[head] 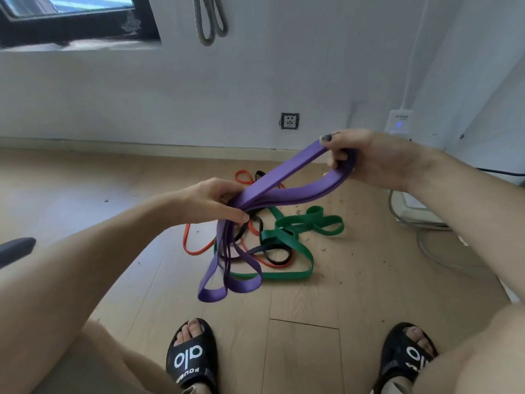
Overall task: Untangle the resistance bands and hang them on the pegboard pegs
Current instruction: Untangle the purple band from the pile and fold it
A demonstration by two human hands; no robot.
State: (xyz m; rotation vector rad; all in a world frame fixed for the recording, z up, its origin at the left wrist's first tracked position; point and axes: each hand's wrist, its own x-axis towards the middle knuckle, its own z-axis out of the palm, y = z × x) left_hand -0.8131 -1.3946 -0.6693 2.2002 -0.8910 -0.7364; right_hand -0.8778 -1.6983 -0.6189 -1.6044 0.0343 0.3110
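Note:
A wide purple resistance band (287, 180) stretches between both hands above the wooden floor. My right hand (366, 160) grips its upper fold, fingers curled round it. My left hand (216, 200) pinches the gathered strands lower down, and purple loops hang from there to the floor. Below lie a green band (295, 237), an orange band (196, 248) and a thin black band (272, 251), tangled together in a pile. A grey band (210, 21) hangs on the white wall at the top; its peg is out of view.
A wall socket (289, 120) sits low on the wall. A white device (399, 120) with cables (426, 240) stands at the right. My feet in black slippers (193, 356) are at the bottom. A dark object (17, 248) pokes in at the left.

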